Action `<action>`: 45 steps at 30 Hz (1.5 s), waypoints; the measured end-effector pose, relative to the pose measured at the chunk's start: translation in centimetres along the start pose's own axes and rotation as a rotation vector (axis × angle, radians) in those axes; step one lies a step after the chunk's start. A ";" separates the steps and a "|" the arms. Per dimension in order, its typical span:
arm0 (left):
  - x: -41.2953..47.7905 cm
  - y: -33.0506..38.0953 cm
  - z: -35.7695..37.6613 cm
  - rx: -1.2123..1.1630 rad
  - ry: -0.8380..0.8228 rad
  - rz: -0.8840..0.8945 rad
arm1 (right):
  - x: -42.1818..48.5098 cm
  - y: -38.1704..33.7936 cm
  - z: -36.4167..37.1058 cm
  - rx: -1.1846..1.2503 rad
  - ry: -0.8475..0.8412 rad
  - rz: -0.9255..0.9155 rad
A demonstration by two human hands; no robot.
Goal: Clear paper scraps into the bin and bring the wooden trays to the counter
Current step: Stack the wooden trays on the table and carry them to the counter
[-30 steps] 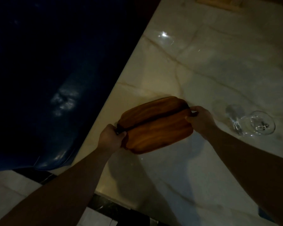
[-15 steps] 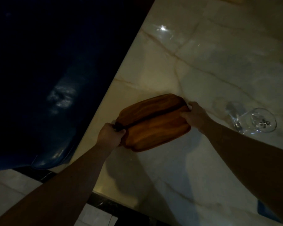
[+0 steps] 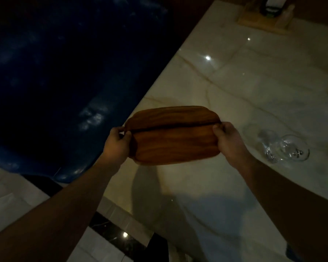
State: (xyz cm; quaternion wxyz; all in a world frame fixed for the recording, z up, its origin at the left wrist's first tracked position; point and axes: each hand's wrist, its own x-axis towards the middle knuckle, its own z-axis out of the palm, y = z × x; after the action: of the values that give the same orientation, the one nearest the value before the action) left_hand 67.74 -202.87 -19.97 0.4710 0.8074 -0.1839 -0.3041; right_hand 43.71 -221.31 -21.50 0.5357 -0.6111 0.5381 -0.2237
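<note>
Two brown wooden trays (image 3: 172,137) are stacked together, the upper one offset toward the far side. I hold the stack by its short ends over the near left part of a pale marble table (image 3: 254,87). My left hand (image 3: 116,144) grips the left end and my right hand (image 3: 228,140) grips the right end. The stack looks lifted a little, with its shadow on the marble below. No paper scraps or bin show in this dim view.
A clear glass (image 3: 286,150) lies on its side on the marble just right of my right hand. A light wooden holder (image 3: 261,21) stands at the table's far end. A dark blue seat (image 3: 64,82) runs along the table's left edge.
The tray stack has turned from a diagonal slant to nearly level across the view. Both hands kept their grip on its ends. The view tilted up, showing the wooden holder.
</note>
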 end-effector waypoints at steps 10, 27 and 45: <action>-15.3 2.5 -9.2 -0.188 0.378 0.153 | -7.8 -9.6 0.8 0.126 -0.438 -0.237; -52.9 -10.5 -33.7 -0.279 1.178 -0.061 | -44.0 -17.2 24.1 -0.111 -1.064 -0.618; -95.5 -30.0 -49.8 -0.350 1.785 -0.368 | -94.8 -8.9 42.6 -0.305 -1.700 -0.748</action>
State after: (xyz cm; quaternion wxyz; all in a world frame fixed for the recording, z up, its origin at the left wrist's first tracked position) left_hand 29.71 -100.21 2.69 0.4974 0.6762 0.4266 0.3367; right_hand 53.22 -119.99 1.34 0.5562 -0.7663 -0.2411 0.2128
